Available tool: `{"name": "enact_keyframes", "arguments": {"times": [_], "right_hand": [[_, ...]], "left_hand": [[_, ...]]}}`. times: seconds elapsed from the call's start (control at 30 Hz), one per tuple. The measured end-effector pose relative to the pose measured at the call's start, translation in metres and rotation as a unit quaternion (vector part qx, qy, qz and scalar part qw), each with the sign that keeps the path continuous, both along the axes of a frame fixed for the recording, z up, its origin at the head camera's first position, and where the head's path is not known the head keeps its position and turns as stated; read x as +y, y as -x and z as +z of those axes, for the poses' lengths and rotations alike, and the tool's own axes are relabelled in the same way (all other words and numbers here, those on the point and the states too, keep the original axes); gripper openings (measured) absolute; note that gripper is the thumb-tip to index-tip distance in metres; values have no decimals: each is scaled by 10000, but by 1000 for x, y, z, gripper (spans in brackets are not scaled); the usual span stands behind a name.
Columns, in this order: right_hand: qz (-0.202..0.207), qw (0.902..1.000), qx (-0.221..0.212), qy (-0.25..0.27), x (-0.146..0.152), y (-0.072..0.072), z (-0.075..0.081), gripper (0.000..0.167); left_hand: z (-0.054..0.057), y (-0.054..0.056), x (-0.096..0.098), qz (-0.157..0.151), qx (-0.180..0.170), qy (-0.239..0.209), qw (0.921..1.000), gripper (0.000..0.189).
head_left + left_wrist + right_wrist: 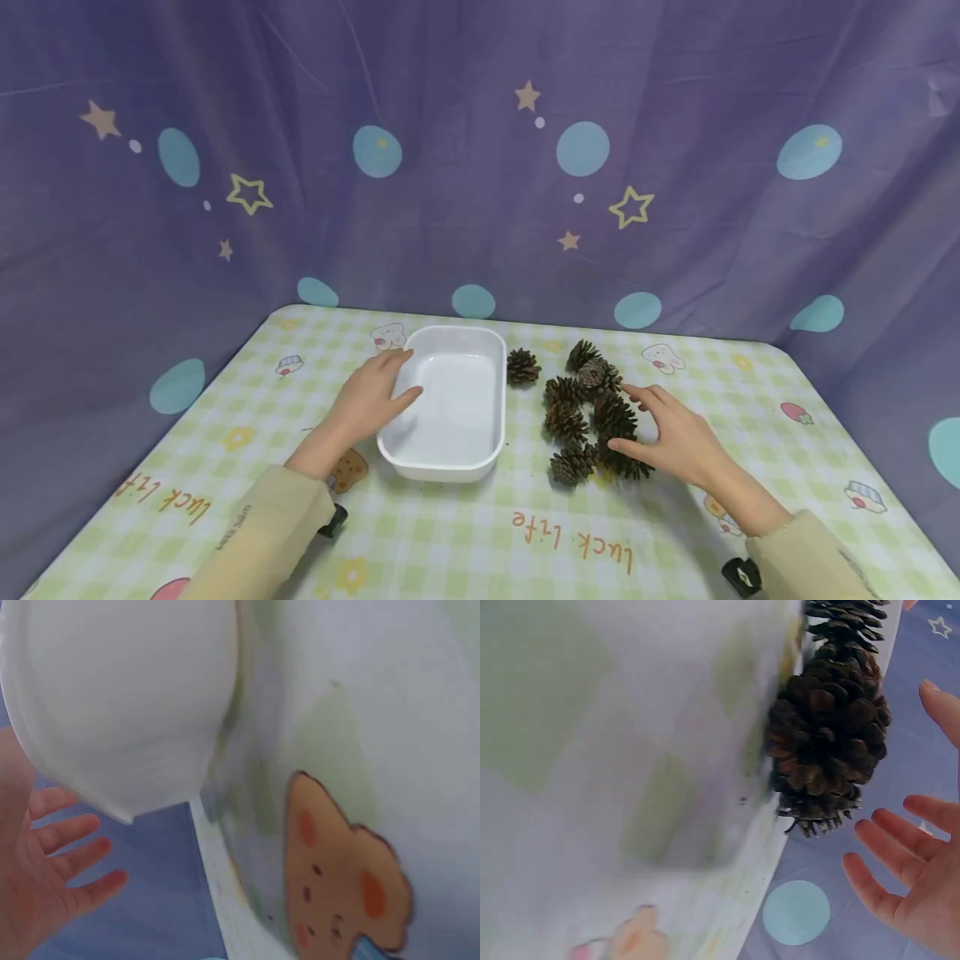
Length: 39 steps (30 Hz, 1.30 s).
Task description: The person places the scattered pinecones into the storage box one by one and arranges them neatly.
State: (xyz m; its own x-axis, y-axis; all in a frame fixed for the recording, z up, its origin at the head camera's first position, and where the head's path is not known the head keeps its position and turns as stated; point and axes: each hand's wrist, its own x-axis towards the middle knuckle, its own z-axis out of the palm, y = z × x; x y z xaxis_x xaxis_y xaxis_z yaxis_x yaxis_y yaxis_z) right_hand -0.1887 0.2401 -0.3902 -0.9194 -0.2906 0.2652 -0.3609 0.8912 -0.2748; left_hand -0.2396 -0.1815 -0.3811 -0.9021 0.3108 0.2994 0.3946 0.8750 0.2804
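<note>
A white rectangular tray (450, 410) stands on the table, its inside bare. My left hand (372, 395) is over its left rim, thumb and fingers spread apart; the left wrist view shows the fingers (79, 856) loose beside the tray wall (127, 697). To the right of the tray lies a cluster of brown pine cones (566, 422), several of them close together. My right hand (678, 435) is at the cluster's right side, thumb and fingers parted around a dark pine cone (615, 414). In the right wrist view a gap shows between the fingers (889, 847) and the nearest pine cone (829, 731).
One pine cone (522, 367) lies apart from the cluster, near the tray's right rim. A green checked cloth (420, 533) with cartoon prints covers the table. Behind the table's far edge hangs a purple curtain (465, 225) with stars and balloons.
</note>
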Motion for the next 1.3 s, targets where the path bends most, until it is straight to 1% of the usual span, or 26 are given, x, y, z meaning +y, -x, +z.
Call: {"name": "enact_keyframes", "arguments": {"times": [0.23,0.33,0.47,0.63,0.73,0.9,0.97,1.07,1.17,1.3], "right_hand": [[93,9996,-197,204,6,-8,-12,85],[108,9993,-186,296,7,-10,-18,88],[142,9989,-154,428,7,-12,-24,90],[227,9982,-101,539,7,-15,-28,88],[264,9977,-107,619,7,-15,-29,87],[315,9969,-236,688,8,-15,-31,90],[356,9966,-280,691,9,-15,-31,92],[390,9961,-368,704,9,-14,-30,90],[423,9953,-412,766,9,-13,-30,83],[450,9942,-482,852,10,-12,-28,70]], "left_hand": [[-5,0,-11,187,-265,-425,9986,59],[-9,1,-15,252,-382,-695,9965,61],[-14,2,-21,284,-694,-1089,9912,65],[-20,4,-26,331,-1080,-1426,9833,69],[-20,4,-26,341,-1369,-1715,9750,70],[-21,3,-26,154,-2009,-2420,9491,71],[-22,4,-26,108,-2151,-2583,9417,70],[-23,4,-25,102,-2223,-2570,9404,67],[-25,5,-25,88,-2276,-2631,9375,64],[-28,4,-25,40,-2352,-2868,9287,62]]}}
